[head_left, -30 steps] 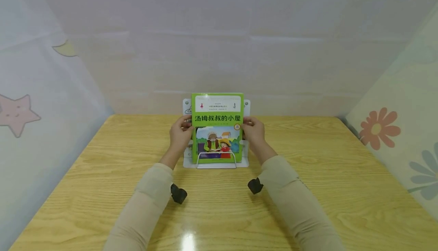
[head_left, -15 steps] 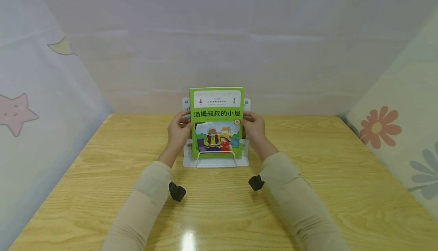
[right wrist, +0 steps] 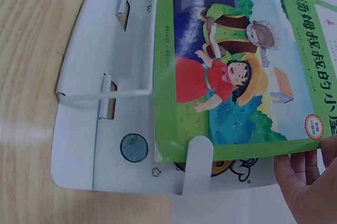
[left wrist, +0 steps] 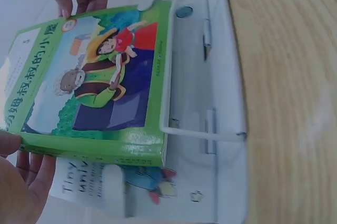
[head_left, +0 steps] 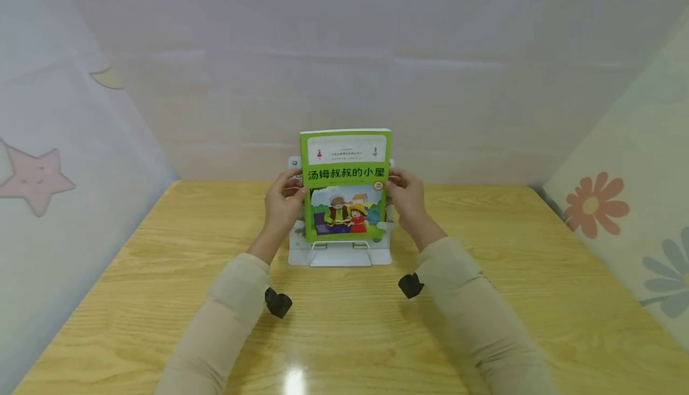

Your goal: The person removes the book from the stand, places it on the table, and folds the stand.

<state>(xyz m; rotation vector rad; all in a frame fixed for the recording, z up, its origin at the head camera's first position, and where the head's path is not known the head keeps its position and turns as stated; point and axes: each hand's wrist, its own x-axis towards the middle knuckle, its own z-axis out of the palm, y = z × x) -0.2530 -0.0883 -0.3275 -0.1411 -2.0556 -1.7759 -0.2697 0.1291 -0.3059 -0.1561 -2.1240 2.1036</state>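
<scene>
Both hands are pinching the book (head_left: 347, 173) upright: the left hand (head_left: 282, 201) is gripping its left edge, the right hand (head_left: 407, 197) its right. The book is hanging just above the base of the white stand (head_left: 340, 257), which is sitting toward the far edge of the surface (head_left: 484, 245), about midway between the left and right edges. Doing this well is calling for level, even pressure, while keeping the book's lower edge from snagging on the wire bar (left wrist: 205, 135) or the right-hand clip (right wrist: 198, 166) (that one is overlapping the cover).
</scene>
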